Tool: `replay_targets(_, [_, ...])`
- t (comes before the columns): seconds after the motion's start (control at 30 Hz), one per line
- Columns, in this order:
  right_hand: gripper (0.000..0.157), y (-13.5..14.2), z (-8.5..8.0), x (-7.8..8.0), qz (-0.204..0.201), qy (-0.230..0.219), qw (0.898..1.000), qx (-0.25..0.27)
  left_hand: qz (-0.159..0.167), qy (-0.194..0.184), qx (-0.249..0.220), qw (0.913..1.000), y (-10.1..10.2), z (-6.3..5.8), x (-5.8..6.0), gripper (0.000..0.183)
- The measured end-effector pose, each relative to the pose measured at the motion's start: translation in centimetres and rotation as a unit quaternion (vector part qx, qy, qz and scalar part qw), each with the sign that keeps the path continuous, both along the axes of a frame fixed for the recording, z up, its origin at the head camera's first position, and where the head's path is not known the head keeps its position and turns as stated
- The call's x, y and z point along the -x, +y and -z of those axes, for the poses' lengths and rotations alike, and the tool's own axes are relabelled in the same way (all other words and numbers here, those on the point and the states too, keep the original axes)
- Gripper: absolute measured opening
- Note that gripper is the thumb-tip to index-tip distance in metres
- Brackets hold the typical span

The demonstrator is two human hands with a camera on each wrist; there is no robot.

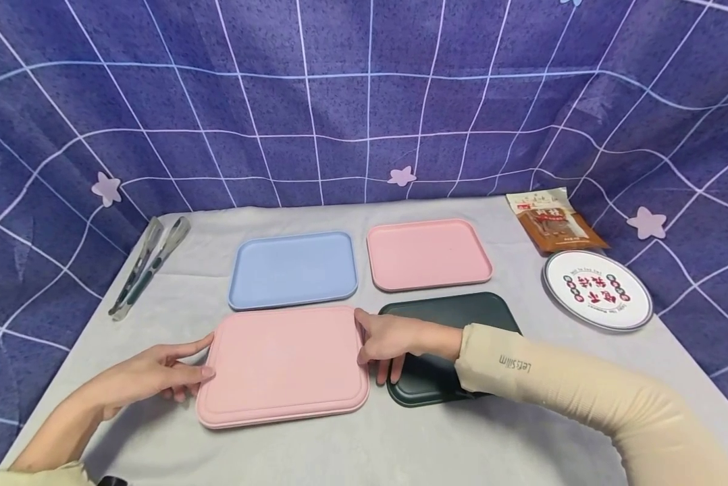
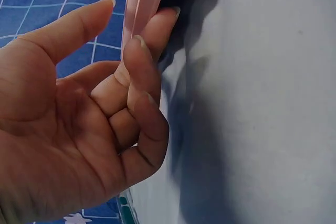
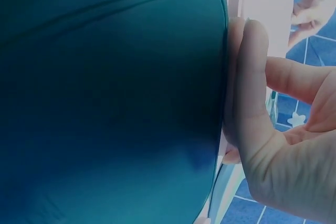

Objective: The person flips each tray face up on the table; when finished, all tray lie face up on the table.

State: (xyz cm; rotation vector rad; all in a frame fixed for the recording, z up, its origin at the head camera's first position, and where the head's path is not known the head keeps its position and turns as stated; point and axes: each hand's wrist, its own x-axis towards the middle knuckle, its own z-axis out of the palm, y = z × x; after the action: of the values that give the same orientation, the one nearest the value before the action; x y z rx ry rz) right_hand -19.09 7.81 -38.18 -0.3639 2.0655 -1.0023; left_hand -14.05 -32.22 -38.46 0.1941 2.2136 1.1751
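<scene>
A pink tray (image 1: 288, 361) with a raised flat top and thick rim lies at the front of the table, tilt hard to tell. My left hand (image 1: 151, 371) pinches its left edge; in the left wrist view the thumb is on one side of the pink edge (image 2: 139, 11) and fingertips reach the other. At the opposite edge my right hand (image 1: 391, 337) holds on with thumb and forefinger. Its other fingers extend beside the dark green tray (image 1: 455, 310), which the right forearm partly covers. That tray fills much of the right wrist view.
Behind lie a blue tray (image 1: 294, 270) and a smaller pink tray (image 1: 427, 253). Tongs (image 1: 148, 270) lie at far left. A brown food packet (image 1: 555, 223) and a round white plate (image 1: 598, 290) with printed characters are at the right. A purple grid cloth (image 1: 340, 101) hangs behind.
</scene>
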Motion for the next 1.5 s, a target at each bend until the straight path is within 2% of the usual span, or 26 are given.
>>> replay_targets(0.13, [0.076, -0.1, 0.0, -0.2, 0.008, 0.008, 1.000, -0.009, -0.006, 0.011, 0.011, 0.9999, 0.6, -0.2, -0.2, 0.084])
replay_targets(0.2, [0.077, -0.1, 0.0, -0.3, 0.011, 0.013, 1.000, -0.014, -0.008, 0.016, 0.016, 0.9997, 0.8, -0.2, -0.3, 0.086])
replay_targets(0.47, [0.068, 0.0, -0.2, -0.4, 0.014, 0.022, 0.999, -0.025, -0.021, 0.038, 0.016, 0.9989, 1.3, -0.9, -0.7, 0.090])
replay_targets(0.63, [0.062, -0.1, -0.2, -0.4, 0.013, 0.019, 1.000, -0.021, -0.015, 0.051, 0.026, 0.9983, 1.6, -1.6, -1.0, 0.095])
replay_targets(0.87, [0.083, 0.1, -0.3, -0.3, 0.026, -0.002, 1.000, 0.005, -0.006, 0.062, 0.031, 0.9976, 2.0, -3.1, -1.2, 0.098])
replay_targets(0.97, [0.075, 0.1, -0.3, -0.3, 0.029, -0.005, 0.999, 0.014, 0.000, 0.070, 0.025, 0.9973, 2.2, -3.8, -1.4, 0.099])
replay_targets(1.1, [0.081, 0.0, -0.3, -0.4, 0.029, -0.010, 0.999, 0.018, 0.015, 0.077, 0.016, 0.9968, 2.5, -4.7, -1.7, 0.099])
replay_targets(1.2, [0.091, 0.0, -0.3, -0.5, 0.032, -0.016, 0.999, 0.019, 0.024, 0.077, 0.017, 0.9966, 2.9, -5.4, -1.8, 0.100])
replay_targets(1.27, [0.086, 0.1, -0.2, -0.6, 0.036, -0.017, 0.999, 0.021, 0.028, 0.081, 0.022, 0.9961, 3.2, -6.0, -1.7, 0.100])
replay_targets(1.43, [0.084, 0.0, -0.2, -0.8, 0.043, -0.021, 0.998, 0.028, 0.023, 0.110, 0.038, 0.9929, 4.1, -7.1, -1.7, 0.099])
replay_targets(1.5, [0.089, 0.1, -0.2, -0.9, 0.045, -0.022, 0.998, 0.030, 0.018, 0.123, 0.046, 0.9912, 4.5, -7.5, -1.7, 0.098])
